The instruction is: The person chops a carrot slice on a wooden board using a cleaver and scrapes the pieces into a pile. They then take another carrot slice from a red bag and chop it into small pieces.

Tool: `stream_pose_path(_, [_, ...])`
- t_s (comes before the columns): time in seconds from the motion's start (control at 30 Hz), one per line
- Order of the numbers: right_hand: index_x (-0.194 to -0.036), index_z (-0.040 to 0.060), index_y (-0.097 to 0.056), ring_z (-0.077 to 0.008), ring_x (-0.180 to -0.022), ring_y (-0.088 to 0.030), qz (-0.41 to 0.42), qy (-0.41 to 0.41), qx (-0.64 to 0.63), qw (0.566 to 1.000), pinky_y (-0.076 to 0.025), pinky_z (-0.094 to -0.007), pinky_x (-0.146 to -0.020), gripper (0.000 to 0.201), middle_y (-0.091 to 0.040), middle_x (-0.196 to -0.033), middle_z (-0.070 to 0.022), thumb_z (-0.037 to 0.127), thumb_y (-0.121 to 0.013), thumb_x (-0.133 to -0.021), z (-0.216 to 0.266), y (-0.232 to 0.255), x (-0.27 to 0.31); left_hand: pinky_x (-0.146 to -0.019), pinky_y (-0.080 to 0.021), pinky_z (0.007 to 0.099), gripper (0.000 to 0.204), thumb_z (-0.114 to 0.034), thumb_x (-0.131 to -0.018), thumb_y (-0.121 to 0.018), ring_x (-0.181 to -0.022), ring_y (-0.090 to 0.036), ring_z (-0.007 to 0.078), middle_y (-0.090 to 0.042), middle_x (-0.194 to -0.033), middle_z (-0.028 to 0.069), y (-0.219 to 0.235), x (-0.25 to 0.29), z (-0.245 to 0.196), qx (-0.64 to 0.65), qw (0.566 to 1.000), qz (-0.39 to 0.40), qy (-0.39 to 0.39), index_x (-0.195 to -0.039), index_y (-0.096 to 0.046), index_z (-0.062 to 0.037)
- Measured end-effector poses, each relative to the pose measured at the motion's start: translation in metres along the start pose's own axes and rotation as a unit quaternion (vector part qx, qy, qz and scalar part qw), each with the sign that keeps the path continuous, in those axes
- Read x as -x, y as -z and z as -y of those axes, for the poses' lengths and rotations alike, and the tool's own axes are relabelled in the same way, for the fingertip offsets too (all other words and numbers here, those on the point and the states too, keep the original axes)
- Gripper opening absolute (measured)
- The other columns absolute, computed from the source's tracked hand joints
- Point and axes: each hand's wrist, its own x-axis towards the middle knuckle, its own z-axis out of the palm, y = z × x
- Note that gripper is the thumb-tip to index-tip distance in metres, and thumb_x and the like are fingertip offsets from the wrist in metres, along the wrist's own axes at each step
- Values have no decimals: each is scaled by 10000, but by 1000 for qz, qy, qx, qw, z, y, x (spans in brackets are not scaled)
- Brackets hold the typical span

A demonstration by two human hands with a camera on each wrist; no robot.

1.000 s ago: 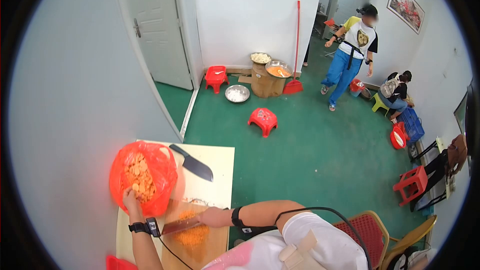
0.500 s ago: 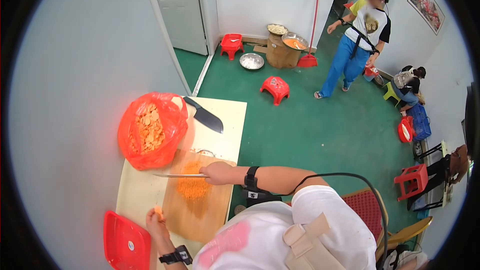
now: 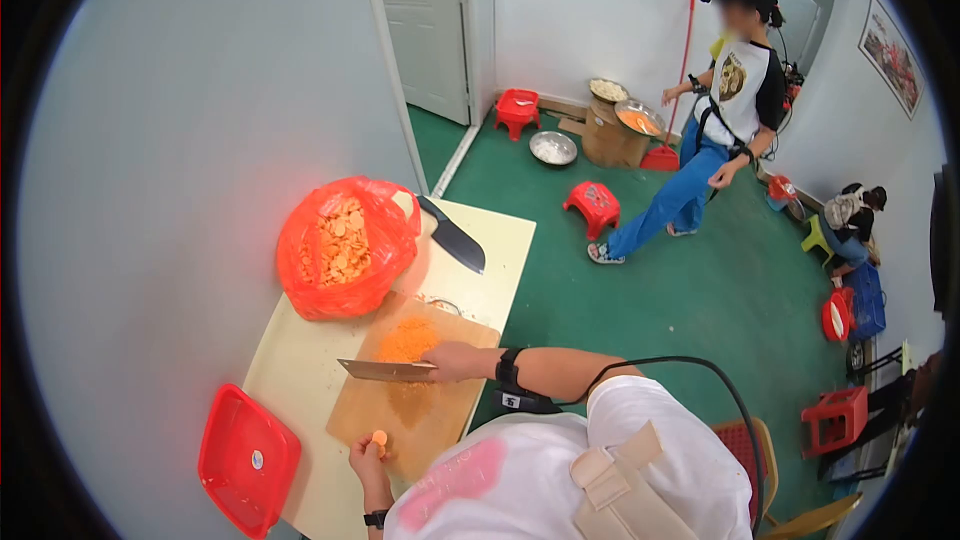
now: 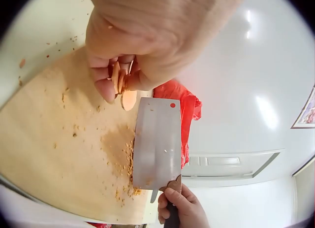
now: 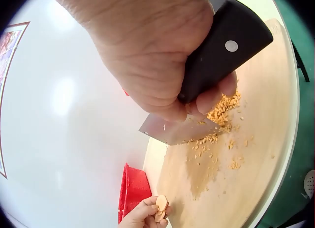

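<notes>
My left hand [image 3: 368,462] pinches a few round orange carrot slices [image 4: 129,99] between thumb and fingers, low over the near left part of the wooden cutting board [image 3: 360,408]. My right hand [image 3: 456,361] grips the black handle [image 5: 221,51] of a cleaver [image 4: 157,144]. The broad blade points left across the board, beside a heap of finely chopped carrot [image 3: 407,338]. Brown-orange crumbs lie scattered on the wood near the blade. Beyond the board, a red plastic bag [image 3: 295,250] stands open, full of carrot slices.
A red plastic tray [image 3: 225,455] sits at the table's left side. Another knife [image 3: 460,243] with a dark blade lies beside the bag. A person [image 3: 735,100] walks on the green floor near a red stool [image 3: 594,206]. Metal bowls stand by the far wall.
My left hand has left the bag and come back toward me with slices, now over the board. My right hand has turned the cleaver. The walking person has come closer.
</notes>
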Motion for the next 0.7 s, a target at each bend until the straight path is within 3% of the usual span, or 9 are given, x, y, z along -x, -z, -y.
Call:
stream_pose_path(0.07, [-986, 30, -630, -339, -841, -652, 21, -14, -11, 1000, -499, -460, -728, 264, -669, -868, -184, 213, -530, -825, -6, 3, -3, -519, -520, 251, 140, -13, -858, -534, -718, -605, 137, -628, -904, 70, -6, -1, 0, -14, 1000, -21, -14, -976, -607, -33])
stream_pose_path(0.13, [-1007, 31, -631, -349, -852, -653, -18, 21, -6, 1000, -500, -469, -745, 275, -669, -886, -187, 229, -543, -837, -10, 1, -1, -491, -521, 244, 142, -8, -856, -526, -695, -608, 132, -628, -888, 69, -9, 2, 0, -31, 999, -35, -6, -972, -606, -21])
stream_pose_path(0.33, [-1068, 47, -628, -368, -888, -648, -50, 19, -8, 999, -504, -482, -781, 301, -667, -936, -199, 242, -554, -850, -11, -2, 5, -492, -518, 244, 141, -6, -849, -514, -663, -597, 132, -622, -858, 74, -13, 7, 5, -78, 996, -42, -23, -951, -611, 1])
stream_pose_path(0.63, [-1063, 45, -622, -375, -884, -646, 48, 43, 7, 998, -502, -483, -777, 297, -666, -932, -204, 234, -566, -841, 12, -13, 7, -480, -516, 250, 143, -11, -838, -516, -612, -585, 135, -618, -818, 79, 11, -1, 21, -71, 995, -43, -57, -932, -619, 21])
stream_pose_path(0.7, [-1066, 47, -622, -378, -887, -644, 29, 50, 2, 998, -501, -482, -782, 298, -667, -934, -205, 236, -566, -842, 9, -19, 6, -474, -510, 250, 150, -10, -829, -514, -613, -589, 136, -624, -805, 81, 11, 2, 22, -73, 995, -44, -59, -921, -630, 20])
